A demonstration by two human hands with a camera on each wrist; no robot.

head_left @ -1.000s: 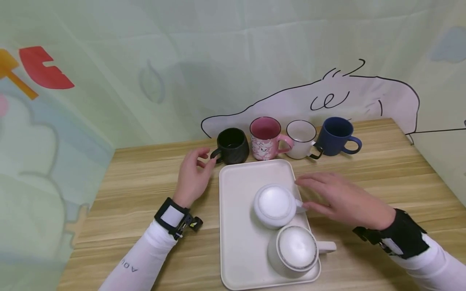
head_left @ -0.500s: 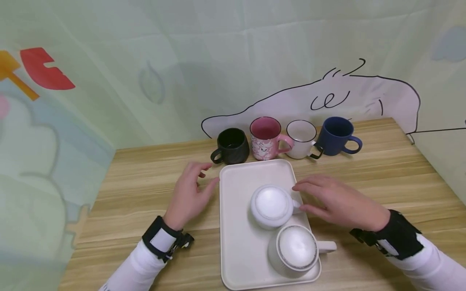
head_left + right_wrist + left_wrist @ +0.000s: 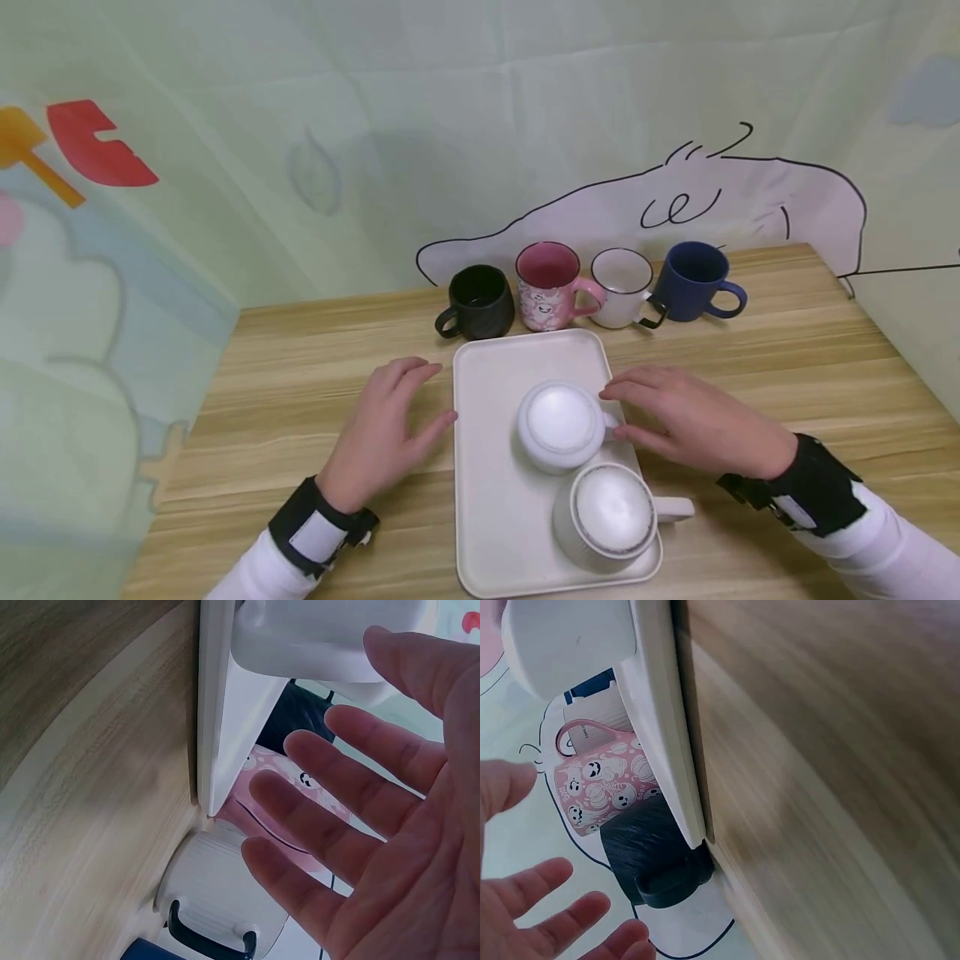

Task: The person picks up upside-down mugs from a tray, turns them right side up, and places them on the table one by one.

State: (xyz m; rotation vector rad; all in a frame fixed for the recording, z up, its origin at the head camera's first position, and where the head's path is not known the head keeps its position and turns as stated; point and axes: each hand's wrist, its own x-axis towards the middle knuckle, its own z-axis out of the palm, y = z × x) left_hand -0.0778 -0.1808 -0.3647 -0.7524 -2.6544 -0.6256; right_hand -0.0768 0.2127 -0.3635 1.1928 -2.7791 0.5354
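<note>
Two white mugs stand upside down on a cream tray (image 3: 491, 517) in the head view: a smooth rounded one (image 3: 561, 425) in the middle and a larger one (image 3: 611, 510) at the near right corner. My right hand (image 3: 701, 421) is beside the smooth mug, its thumb tip right at the handle. In the right wrist view its fingers (image 3: 322, 821) are spread and extended, with nothing in the palm. Left of the tray, my left hand (image 3: 378, 442) hovers with loosely bent fingers and holds nothing; its thumb tip is right at the tray's left edge.
Behind the tray stands a row of upright mugs: black (image 3: 480, 307), pink patterned (image 3: 546, 304), white with a dark rim (image 3: 618, 292) and blue (image 3: 693, 283). A printed cloth (image 3: 450, 125) hangs behind the wooden table (image 3: 300, 350).
My left hand has drawn back from the black mug's handle toward me, along the tray's left side. The smooth white mug has shifted slightly left, the right hand following a little.
</note>
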